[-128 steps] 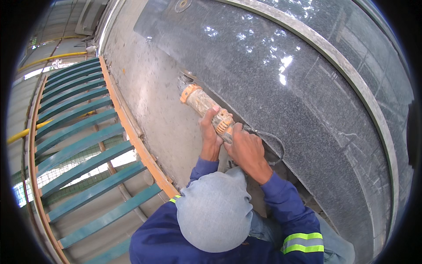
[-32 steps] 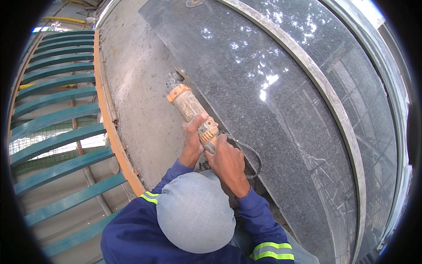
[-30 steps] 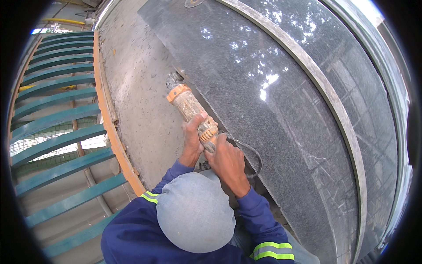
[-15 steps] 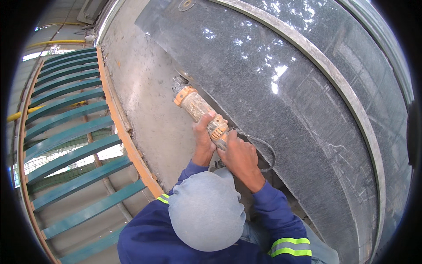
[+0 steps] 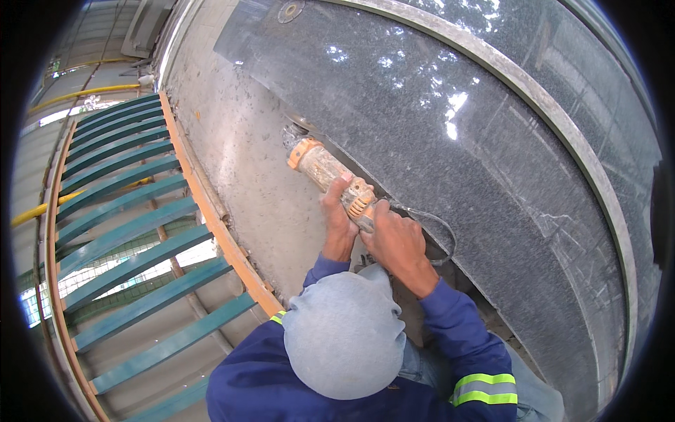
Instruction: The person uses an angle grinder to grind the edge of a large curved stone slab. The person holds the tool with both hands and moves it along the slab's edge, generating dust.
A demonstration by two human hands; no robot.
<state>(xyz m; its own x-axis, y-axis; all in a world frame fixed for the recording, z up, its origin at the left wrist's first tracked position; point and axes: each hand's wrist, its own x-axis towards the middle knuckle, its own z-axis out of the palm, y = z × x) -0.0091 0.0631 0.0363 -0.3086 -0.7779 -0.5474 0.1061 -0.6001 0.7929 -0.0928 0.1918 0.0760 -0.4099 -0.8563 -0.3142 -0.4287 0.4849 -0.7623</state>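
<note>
The left hand (image 5: 339, 219) was curled around the middle of a dirty orange power tool (image 5: 320, 166), its thumb along the upper side and most of its fingers hidden beneath the casing. The right hand (image 5: 399, 243) was closed around the tool's rear end, knuckles uppermost, covering nearly all of that part; where its fingertips pressed could not be told. The tool lay slantwise over the grey floor (image 5: 246, 176), just beside the long edge of a dark speckled stone slab (image 5: 429, 204). Its far end was blurred and dusty, and whether the part there touched the stone could not be made out. A cord (image 5: 452, 239) looped out past the right hand and dropped out of sight in the shadowed gap along the slab. Rounded pale blue cloth (image 5: 344, 336) hid whatever was under the wrists, and the blue sleeves (image 5: 457, 323) were cut off by the lower edge. The casing was so caked that any label on it was unreadable, and small dark marks beneath the hands were too unclear to read. At the left, a green slatted frame (image 5: 144, 219) curved toward the black rim.
</note>
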